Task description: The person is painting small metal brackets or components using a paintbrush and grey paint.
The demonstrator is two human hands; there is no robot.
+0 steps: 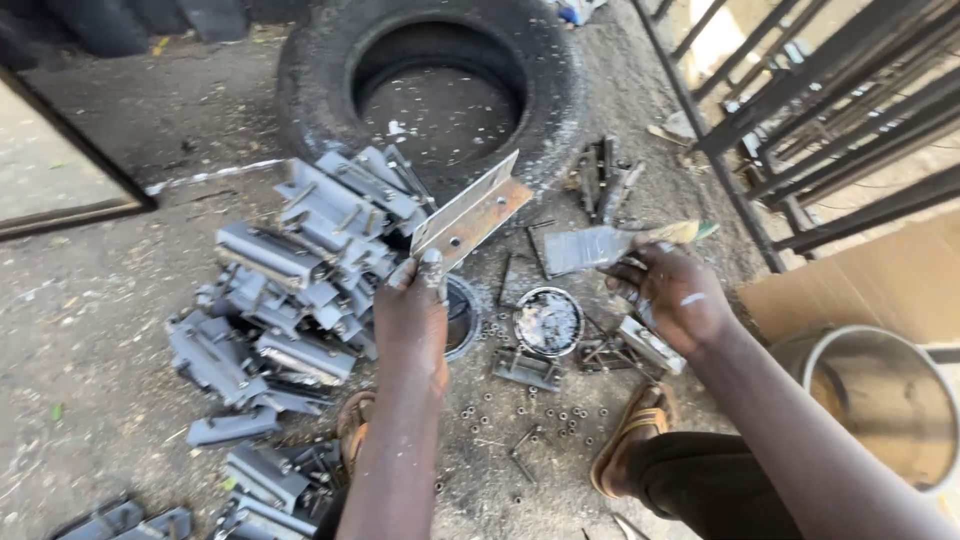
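Observation:
My left hand (412, 305) grips one end of a rusty angle-iron bracket (470, 213) with a bolt hole, holding it up over the ground. My right hand (672, 290) holds a flat paintbrush (600, 246) loaded with grey paint, its bristles pointing left, a little to the right of the bracket. Below the two hands sits an open paint tin (548, 321) with grey paint inside. Its lid (462, 315) lies beside it, partly hidden by my left wrist.
A heap of grey-painted brackets (290, 280) lies at left. A worn tyre (430, 85) lies behind. Nuts and bolts (540, 415) scatter the dirt by my sandalled feet (630, 435). A metal gate (830, 120), cardboard (860, 285) and a metal bucket (885, 400) stand right.

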